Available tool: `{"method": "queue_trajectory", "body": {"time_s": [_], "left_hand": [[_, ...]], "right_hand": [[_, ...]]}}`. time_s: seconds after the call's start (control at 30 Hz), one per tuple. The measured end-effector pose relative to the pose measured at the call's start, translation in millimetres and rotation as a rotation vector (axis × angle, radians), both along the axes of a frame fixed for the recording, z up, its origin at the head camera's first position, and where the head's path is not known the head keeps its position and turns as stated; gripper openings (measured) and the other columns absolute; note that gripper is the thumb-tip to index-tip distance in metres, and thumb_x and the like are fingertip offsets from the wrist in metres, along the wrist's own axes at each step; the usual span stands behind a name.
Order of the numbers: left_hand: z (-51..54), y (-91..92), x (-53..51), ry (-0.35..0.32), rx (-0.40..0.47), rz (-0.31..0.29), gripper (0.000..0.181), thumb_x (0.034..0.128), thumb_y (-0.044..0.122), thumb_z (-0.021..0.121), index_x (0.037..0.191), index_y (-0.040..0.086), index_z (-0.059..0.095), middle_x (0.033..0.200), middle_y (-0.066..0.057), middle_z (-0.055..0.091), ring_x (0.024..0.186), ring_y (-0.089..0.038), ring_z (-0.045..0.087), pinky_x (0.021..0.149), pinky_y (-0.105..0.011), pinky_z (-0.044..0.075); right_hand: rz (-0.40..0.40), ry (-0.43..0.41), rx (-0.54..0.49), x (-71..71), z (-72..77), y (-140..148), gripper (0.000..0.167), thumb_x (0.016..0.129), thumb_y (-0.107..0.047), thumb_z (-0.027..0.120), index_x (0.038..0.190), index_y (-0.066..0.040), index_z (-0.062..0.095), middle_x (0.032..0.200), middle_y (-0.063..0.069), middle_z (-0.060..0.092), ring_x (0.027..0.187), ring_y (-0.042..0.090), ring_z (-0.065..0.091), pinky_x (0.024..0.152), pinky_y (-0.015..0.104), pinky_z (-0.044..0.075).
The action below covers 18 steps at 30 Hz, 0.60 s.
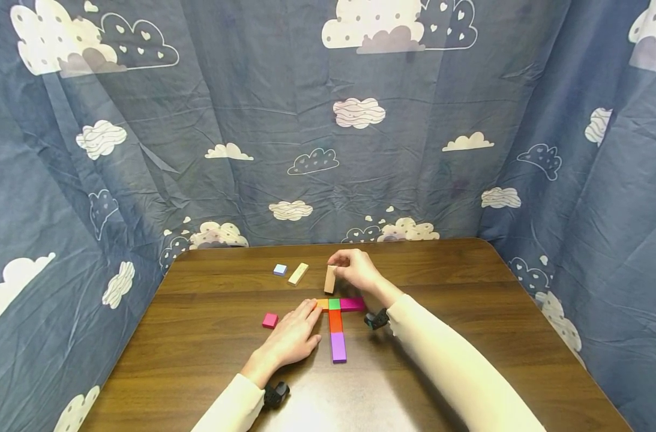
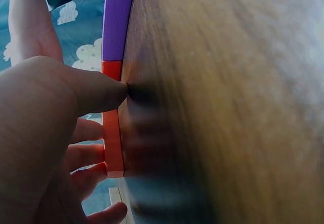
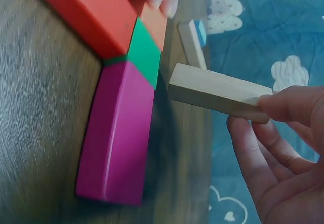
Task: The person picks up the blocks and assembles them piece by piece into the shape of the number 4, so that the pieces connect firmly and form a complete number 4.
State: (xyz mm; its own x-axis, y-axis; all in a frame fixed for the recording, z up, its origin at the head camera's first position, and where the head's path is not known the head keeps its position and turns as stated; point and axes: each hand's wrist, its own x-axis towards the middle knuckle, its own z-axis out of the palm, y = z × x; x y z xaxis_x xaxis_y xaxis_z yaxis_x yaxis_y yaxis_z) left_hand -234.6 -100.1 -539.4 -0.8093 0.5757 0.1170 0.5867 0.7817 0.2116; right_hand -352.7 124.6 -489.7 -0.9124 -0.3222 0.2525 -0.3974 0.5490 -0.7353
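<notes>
Between the thumb and fingertips of my right hand (image 1: 361, 275), a plain wooden block (image 1: 330, 280) is pinched by one end. In the right wrist view, its free end is beside the green block (image 3: 144, 51), with a small gap. My left hand (image 1: 291, 339) lies low over the table, fingers extended and fingertips touching the orange block (image 1: 323, 305). That block, the green one and a magenta block (image 1: 352, 304) make a row. Down from the green block run a red block (image 1: 335, 321) and a purple block (image 1: 338, 348), forming a T shape.
A pale wooden block (image 1: 297, 274) and a small blue block (image 1: 280, 270) lie farther back on the brown table (image 1: 209, 348). Left of the row is a small crimson block (image 1: 270, 320). A blue cloud-print curtain (image 1: 252, 108) hangs behind and at both sides.
</notes>
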Motion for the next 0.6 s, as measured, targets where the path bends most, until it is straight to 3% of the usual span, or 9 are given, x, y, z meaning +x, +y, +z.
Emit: {"method": "queue_trajectory", "body": {"time_s": [0.23,0.43,0.6], "left_hand": [[-2.9,-0.7,0.1,-0.002,-0.005,0.006,0.067,0.0966,0.032,0.064,0.152,0.001,0.042,0.159,-0.017,0.035,0.147,-0.032,0.03,0.112,-0.054,0.034],[-3.2,-0.7,-0.2,0.003,-0.009,0.008,0.067,0.097,0.033,0.064,0.152,0.002,0.041,0.159,-0.016,0.034,0.148,-0.031,0.029,0.112,-0.054,0.034],[-3.1,-1.1,-0.1,0.002,-0.004,0.006,0.068,0.0968,0.033,0.064,0.152,0.002,0.041,0.159,-0.016,0.034,0.147,-0.032,0.029,0.112,-0.054,0.034]], "right_hand": [[-0.032,-0.046,0.01,-10.2,-7.9,7,0.016,0.085,-0.005,0.073,0.1,-0.008,0.076,0.085,0.0,0.072,0.075,0.013,0.066,0.068,0.028,0.054],[-0.033,-0.149,-0.06,-17.4,-15.8,9,0.016,0.086,-0.001,0.072,0.101,-0.006,0.076,0.086,0.004,0.073,0.077,0.022,0.072,0.066,0.029,0.058],[-0.034,-0.192,-0.098,-19.5,-18.7,6,0.015,0.086,0.001,0.072,0.099,-0.005,0.076,0.083,0.004,0.073,0.072,0.018,0.069,0.066,0.03,0.059]]}}
